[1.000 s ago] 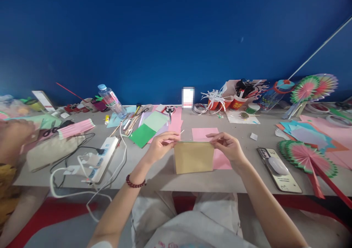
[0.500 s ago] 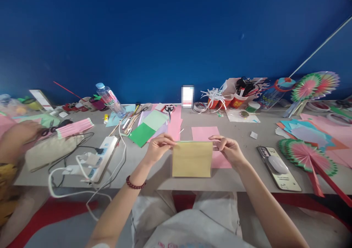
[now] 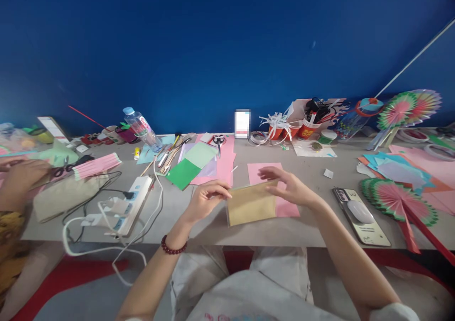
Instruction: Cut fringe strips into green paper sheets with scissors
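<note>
A sheet of yellow paper [image 3: 251, 205] is tilted low over the front of the table. My left hand [image 3: 208, 197] is closed, pinching its upper left corner between thumb and fingers. My right hand [image 3: 287, 186] is at the upper right corner with its fingers stretched out and apart; the thumb lies near the paper's edge, and I cannot tell whether it touches. Behind the yellow sheet, pink paper [image 3: 289, 208] lies flat on the table, partly covered by the sheet and my right hand.
Left of my hands are a power strip [image 3: 134, 206] with cables, green paper [image 3: 184, 173] and scissors [image 3: 219, 143]. To the right lie a phone [image 3: 360, 216] with a white mouse [image 3: 359, 212] and a folded paper fan [image 3: 398, 200]. A co-worker's hand [image 3: 30, 171] is at far left.
The yellow paper has tipped from nearly upright to a flatter, slightly turned position. My right hand has loosened its pinch at the right corner and moved left with its fingers extended.
</note>
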{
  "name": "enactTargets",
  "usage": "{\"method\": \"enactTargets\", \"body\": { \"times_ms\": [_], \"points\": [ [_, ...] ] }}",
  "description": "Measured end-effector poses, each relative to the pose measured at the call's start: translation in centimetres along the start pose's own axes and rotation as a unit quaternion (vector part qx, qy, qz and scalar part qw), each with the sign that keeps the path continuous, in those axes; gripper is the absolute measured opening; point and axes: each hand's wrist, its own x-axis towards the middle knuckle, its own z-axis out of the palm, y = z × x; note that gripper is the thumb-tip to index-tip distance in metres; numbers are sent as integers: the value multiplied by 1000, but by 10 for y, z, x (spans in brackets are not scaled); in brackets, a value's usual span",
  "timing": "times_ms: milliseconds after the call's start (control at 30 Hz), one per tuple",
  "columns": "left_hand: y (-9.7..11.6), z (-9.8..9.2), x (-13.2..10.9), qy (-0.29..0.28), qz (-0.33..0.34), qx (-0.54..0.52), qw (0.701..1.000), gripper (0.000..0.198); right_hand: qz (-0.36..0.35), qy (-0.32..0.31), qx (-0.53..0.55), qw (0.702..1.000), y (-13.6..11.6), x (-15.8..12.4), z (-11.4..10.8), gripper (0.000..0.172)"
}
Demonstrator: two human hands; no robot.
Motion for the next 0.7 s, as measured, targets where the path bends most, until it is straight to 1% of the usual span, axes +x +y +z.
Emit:
{"method": "enactTargets", "body": {
  "times_ms": [67, 133, 167, 233, 300, 333, 367, 400, 433, 467, 533, 567, 600, 633, 700],
  "points": [
    [3, -2, -3, 2, 9, 4, 1000, 18, 5, -78, -26, 997, -2, 9, -3, 32],
    [4, -5, -8, 18, 8, 0, 1000, 16, 12, -133, -20, 991, 1, 15, -4, 25],
    [4, -8, -10, 24, 4, -5, 1000, 15, 17, -155, -3, 988, 4, 18, -4, 25],
    [1, -17, -13, 30, -9, -26, 999, 16, 32, -189, 43, 981, 10, 21, -3, 27],
    [-5, -32, -12, 50, -21, -49, 997, 20, 50, -200, 82, 975, 16, 23, -2, 29],
    [-12, -40, -9, 83, -19, -49, 995, 22, 60, -192, 99, 975, 19, 24, -1, 30],
    [-20, -50, -4, 118, -25, -20, 993, 23, 68, -175, 116, 975, 22, 25, -1, 30],
    [-31, -59, 1, 143, -39, 33, 988, 25, 76, -152, 135, 976, 25, 26, -1, 31],
    [-43, -68, 7, 154, -58, 109, 980, 27, 82, -121, 159, 977, 28, 28, 0, 31],
    [-57, -76, 13, 166, -71, 195, 964, 29, 85, -81, 186, 975, 31, 30, 1, 32],
    [-83, -87, 22, 143, -68, 340, 927, 40, 90, 13, 251, 964, 37, 36, 3, 34],
    [-95, -90, 25, 116, -60, 386, 913, 44, 94, 61, 285, 952, 41, 40, 5, 35],
    [-104, -92, 27, 87, -65, 420, 901, 46, 99, 106, 318, 937, 44, 44, 7, 36],
    [-111, -92, 27, 72, -72, 447, 889, 44, 104, 143, 349, 920, 47, 48, 9, 36],
    [-116, -91, 25, 47, -80, 483, 871, 37, 111, 187, 397, 892, 52, 56, 12, 34]
  ]
}}
